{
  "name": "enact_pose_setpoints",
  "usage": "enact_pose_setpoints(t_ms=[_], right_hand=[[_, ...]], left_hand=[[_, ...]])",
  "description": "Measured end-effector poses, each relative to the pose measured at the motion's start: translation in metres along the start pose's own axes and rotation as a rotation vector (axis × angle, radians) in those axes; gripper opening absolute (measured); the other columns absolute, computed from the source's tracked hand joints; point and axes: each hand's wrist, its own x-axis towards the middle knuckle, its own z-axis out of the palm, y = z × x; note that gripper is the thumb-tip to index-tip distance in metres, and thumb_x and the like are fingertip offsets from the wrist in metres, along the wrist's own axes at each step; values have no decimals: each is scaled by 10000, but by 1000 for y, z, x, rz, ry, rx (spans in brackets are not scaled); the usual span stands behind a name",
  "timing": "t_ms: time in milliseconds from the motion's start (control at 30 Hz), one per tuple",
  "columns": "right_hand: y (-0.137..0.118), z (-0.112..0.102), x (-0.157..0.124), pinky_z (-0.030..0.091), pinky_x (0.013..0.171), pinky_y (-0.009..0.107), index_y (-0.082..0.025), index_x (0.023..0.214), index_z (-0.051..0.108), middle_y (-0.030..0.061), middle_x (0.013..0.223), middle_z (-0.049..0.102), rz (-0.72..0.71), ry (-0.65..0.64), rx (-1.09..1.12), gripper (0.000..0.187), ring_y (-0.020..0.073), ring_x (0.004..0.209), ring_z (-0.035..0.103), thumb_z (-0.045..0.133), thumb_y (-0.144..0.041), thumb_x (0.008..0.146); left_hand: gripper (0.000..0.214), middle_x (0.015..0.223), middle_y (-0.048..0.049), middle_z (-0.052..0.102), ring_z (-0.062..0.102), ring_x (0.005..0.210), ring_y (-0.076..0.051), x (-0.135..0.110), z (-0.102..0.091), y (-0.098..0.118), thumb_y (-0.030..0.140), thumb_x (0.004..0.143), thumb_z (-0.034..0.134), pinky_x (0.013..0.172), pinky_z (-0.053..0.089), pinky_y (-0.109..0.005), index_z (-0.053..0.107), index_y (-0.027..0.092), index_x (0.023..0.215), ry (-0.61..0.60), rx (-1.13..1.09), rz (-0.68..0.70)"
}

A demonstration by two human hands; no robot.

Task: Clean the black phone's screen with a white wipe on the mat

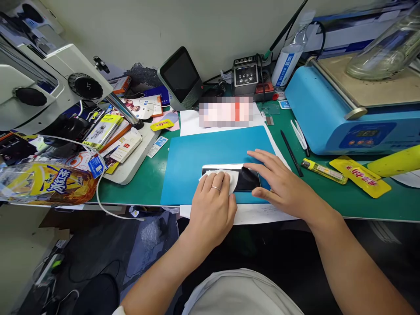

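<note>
A phone (249,180) with a dark, glossy screen lies flat on a blue mat (187,155) near the bench's front edge. My left hand (213,203) presses a white wipe (233,178) down on the phone's left part, fingers together over it. A ring sits on one of its fingers. At the phone's right end is my right hand (278,183), fingers spread, the tips by the phone's right edge. Whether those tips touch the phone I cannot tell. The left part of the screen is hidden under the wipe and hand.
White paper (243,215) lies under the mat. Tweezers (299,135), a black pen-like tool (292,153) and a yellow packet (360,176) lie right, before a blue heating machine (328,109). Left are a microscope (75,83) and a tea bottle (49,183). A small display (182,78) stands behind.
</note>
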Motion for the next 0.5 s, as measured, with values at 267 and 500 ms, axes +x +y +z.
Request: enact_pose_setpoints(t_ms=[267,500], right_hand=[[-1,-1,0,398,1198,626,-157,1445,588,202,1634,453,-7,-2,-6,816,408,1544,353,405,-770,939],[1,-1,-1,399,1198,620,-165,1452,578,197,1637,450,-12,-20,-12,806,403,1546,352,410,-766,941]], left_hand=[[395,1380,-147,636,572,1263,-297,5,2,1,179,1028,449,1157,456,-485,559,91,1397,18,-2,-20],[412,1371,-145,638,597,1233,-287,4,4,2,164,1001,463,1153,458,-475,536,114,1403,26,3,-29]])
